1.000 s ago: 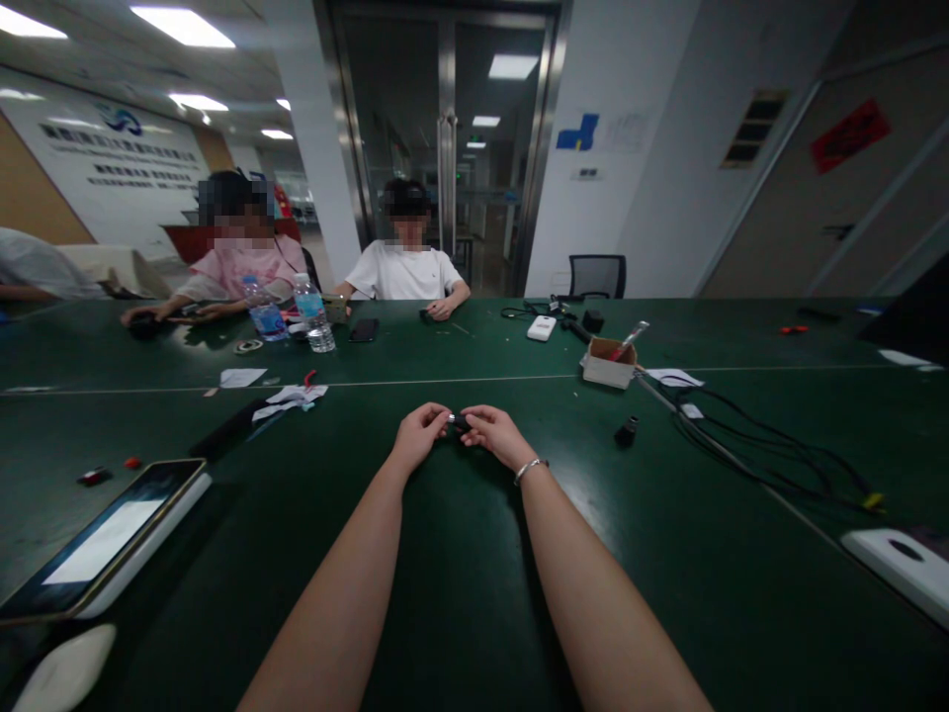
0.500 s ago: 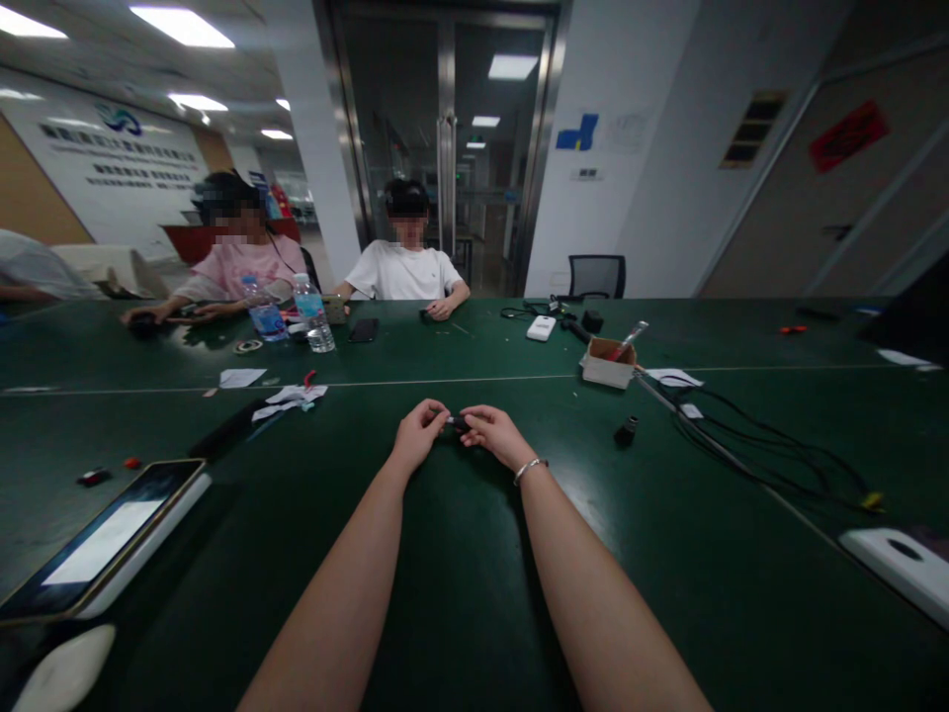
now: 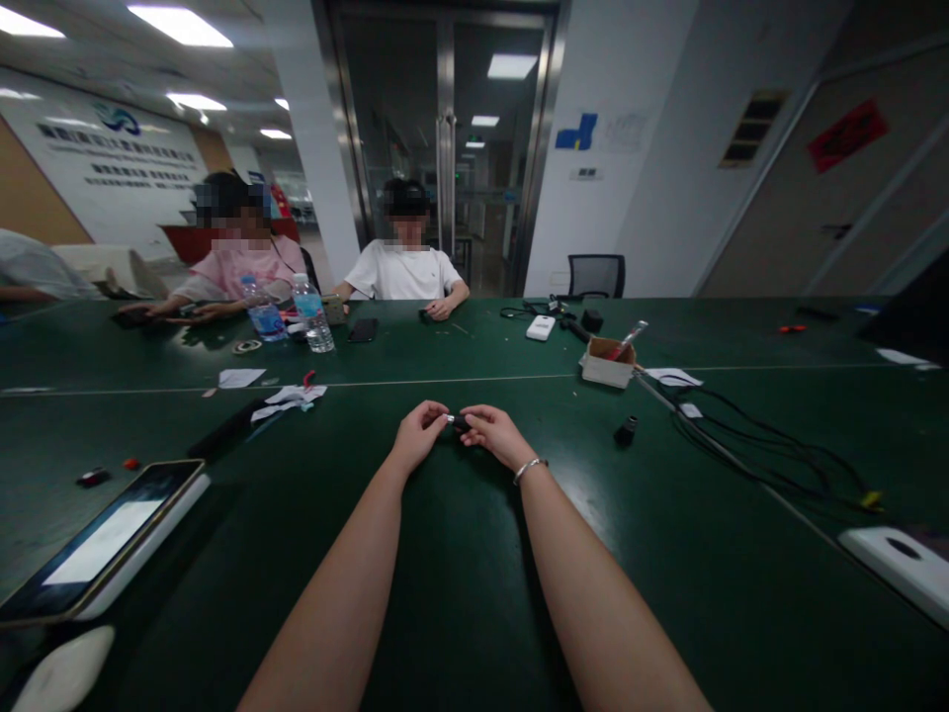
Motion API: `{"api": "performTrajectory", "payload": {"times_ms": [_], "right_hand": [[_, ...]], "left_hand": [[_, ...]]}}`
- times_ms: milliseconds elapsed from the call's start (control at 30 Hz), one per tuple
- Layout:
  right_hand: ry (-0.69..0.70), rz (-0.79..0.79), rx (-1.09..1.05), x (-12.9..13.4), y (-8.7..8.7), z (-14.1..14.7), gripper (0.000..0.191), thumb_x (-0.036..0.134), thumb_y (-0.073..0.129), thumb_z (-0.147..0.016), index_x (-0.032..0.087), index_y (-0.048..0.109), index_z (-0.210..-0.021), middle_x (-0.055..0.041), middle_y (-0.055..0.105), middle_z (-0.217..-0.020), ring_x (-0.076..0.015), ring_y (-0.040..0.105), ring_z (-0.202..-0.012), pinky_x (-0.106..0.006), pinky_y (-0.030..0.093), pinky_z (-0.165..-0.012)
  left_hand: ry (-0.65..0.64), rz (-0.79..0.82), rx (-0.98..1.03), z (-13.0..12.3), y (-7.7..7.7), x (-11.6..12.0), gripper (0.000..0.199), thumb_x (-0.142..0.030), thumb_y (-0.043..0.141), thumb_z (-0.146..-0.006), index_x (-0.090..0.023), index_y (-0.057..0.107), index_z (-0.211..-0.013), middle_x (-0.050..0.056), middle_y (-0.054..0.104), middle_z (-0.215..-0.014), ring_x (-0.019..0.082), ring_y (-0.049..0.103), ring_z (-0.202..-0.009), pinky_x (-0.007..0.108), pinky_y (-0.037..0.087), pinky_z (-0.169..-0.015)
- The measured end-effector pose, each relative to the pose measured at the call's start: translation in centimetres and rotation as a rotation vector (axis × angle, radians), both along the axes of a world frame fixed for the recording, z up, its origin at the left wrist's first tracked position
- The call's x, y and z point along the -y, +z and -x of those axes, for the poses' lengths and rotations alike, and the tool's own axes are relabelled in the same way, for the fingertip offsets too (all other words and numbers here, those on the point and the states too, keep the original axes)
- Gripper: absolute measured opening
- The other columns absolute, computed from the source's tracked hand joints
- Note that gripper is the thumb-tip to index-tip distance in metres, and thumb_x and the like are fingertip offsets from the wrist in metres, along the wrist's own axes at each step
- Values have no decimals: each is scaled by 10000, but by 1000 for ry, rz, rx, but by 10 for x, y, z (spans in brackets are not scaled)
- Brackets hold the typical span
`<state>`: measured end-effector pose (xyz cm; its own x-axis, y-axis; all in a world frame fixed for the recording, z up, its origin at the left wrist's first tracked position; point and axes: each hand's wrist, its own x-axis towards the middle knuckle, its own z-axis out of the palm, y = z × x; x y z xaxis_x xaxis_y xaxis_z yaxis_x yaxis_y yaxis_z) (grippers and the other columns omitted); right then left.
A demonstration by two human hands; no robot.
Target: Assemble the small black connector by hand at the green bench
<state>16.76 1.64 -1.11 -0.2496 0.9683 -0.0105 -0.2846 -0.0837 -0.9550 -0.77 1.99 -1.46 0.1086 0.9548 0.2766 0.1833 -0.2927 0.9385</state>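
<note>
Between my hands, just above the green table [image 3: 460, 554], is a small black piece with a shiny silver end [image 3: 458, 422]. Its exact kind is too small to make out. My left hand [image 3: 419, 433] pinches the silver end between thumb and fingertips. My right hand [image 3: 495, 432], with a silver bracelet at the wrist, is closed around the black end, hiding part of it. A short black cylinder-like part [image 3: 626, 430] stands on the table to the right of my hands.
Left lie a large phone [image 3: 111, 539] on a white box and torn paper [image 3: 289, 399]. Right are a small open box [image 3: 608, 364], black cables [image 3: 771, 435] and a white device [image 3: 901, 574]. Across the table, two people sit behind water bottles [image 3: 315, 316].
The silver end shows a little more between my fingertips. My hands have otherwise hardly moved. The seated person in pink has shifted their hands slightly.
</note>
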Motion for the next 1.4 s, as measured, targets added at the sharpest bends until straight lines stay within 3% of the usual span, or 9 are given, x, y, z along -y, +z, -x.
{"api": "performTrajectory", "payload": {"times_ms": [333, 667, 933, 1200, 1400], "right_hand": [[-9, -3, -6, -2, -2, 0, 122, 111, 615, -813, 112, 587, -932, -40, 663, -725, -108, 657, -530, -194, 545, -511], [8, -5, -6, -2, -2, 0, 127, 109, 613, -822, 108, 597, -948, -54, 674, -732, -108, 660, -544, -188, 550, -515], [7, -8, -15, -1, -1, 0, 124, 126, 626, -818, 116, 599, -939, -42, 671, -723, -108, 660, -546, -198, 559, -524], [-2, 4, -11, 0, 0, 0, 109, 115, 603, -828, 116, 595, -936, -46, 671, -714, -108, 658, -544, -193, 553, -515], [-2, -1, -19, -1, -1, -1, 116, 134, 622, -820, 121, 595, -933, -45, 674, -716, -111, 658, -545, -201, 557, -516]], "left_hand": [[34, 52, -40, 0, -2, -2, 305, -456, 607, -736, -173, 621, -849, 7, 617, -680, 132, 577, -608, 265, 451, -599], [10, 27, -42, 1, -1, -2, 224, -371, 627, -718, -180, 638, -835, 37, 648, -833, 157, 592, -764, 273, 458, -688], [8, 41, -23, 1, -1, -1, 275, -444, 591, -745, -197, 638, -857, 0, 603, -701, 129, 560, -635, 250, 439, -606], [-21, 12, -20, 1, -2, -1, 235, -346, 621, -722, -186, 646, -892, 12, 625, -745, 134, 582, -680, 261, 456, -655], [-15, 29, -19, 0, -2, -2, 302, -428, 603, -734, -171, 643, -887, 19, 618, -738, 143, 573, -678, 272, 455, -661]]}}
